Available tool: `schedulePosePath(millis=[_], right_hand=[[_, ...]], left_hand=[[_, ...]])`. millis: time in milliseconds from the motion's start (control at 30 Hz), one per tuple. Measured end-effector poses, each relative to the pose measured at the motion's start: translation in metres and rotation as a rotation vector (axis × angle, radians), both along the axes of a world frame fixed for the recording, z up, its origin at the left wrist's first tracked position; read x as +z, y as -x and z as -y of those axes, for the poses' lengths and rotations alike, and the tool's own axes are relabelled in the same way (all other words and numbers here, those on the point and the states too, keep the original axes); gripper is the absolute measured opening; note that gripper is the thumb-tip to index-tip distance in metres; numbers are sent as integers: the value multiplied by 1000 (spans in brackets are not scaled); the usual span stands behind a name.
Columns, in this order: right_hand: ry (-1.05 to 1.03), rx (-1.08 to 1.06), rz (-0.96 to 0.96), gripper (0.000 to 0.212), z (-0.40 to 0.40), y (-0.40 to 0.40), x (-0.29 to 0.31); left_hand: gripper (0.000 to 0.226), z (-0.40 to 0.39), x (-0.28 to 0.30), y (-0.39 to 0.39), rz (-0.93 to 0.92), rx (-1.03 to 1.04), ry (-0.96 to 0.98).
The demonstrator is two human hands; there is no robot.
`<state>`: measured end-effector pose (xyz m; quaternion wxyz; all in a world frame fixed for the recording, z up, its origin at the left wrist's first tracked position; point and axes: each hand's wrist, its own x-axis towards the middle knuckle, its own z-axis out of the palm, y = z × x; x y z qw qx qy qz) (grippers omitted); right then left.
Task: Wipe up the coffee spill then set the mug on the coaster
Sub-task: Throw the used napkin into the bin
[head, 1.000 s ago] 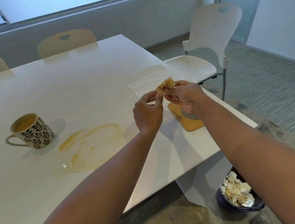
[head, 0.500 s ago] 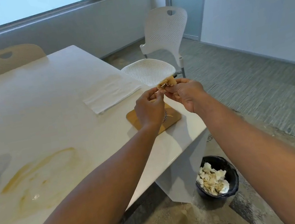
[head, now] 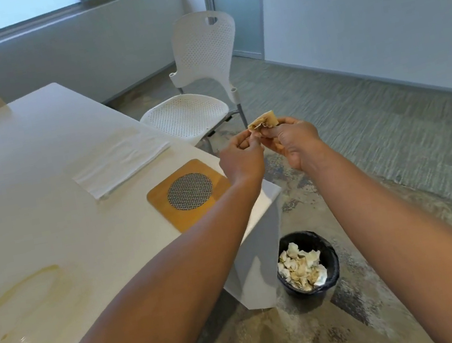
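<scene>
My left hand [head: 242, 158] and my right hand [head: 295, 141] both pinch a small coffee-stained wad of paper towel [head: 264, 122], held in the air past the table's right corner. A brown coffee smear [head: 24, 300] lies on the white table [head: 36, 162] at the lower left. The wooden coaster [head: 189, 193] with a round mesh centre sits near the table corner, just left of my left wrist. The mug is out of view.
Folded white paper towels [head: 122, 164] lie on the table behind the coaster. A black bin [head: 307, 264] holding crumpled used towels stands on the floor by the table corner. A white perforated chair [head: 203, 84] stands beyond the corner.
The view has swung right, so the mug left the frame and the bin came fully into sight. Both hands, still pinching the stained wad, have moved off the table toward the right.
</scene>
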<state>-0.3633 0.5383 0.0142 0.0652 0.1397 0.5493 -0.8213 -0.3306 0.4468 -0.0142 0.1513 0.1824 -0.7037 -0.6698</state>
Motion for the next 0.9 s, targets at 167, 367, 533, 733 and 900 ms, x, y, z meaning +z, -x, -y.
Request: schedulePosePath(millis=[167, 367, 533, 733, 900], right_hand=[[-70, -80, 44, 20, -33, 1, -12], [-72, -238, 112, 23, -69, 0, -31], [-112, -299, 171, 28, -97, -1, -53], [-81, -327, 258, 25, -114, -6, -97], [-99, -310, 348, 28, -123, -14, -139]], left_hand=[[21, -36, -12, 8, 24, -44, -61], [21, -83, -26, 17, 95, -100, -109], [21, -107, -47, 18, 137, -178, -89], [21, -120, -85, 16, 275, -202, -98], [22, -120, -116, 11, 442, -232, -25]])
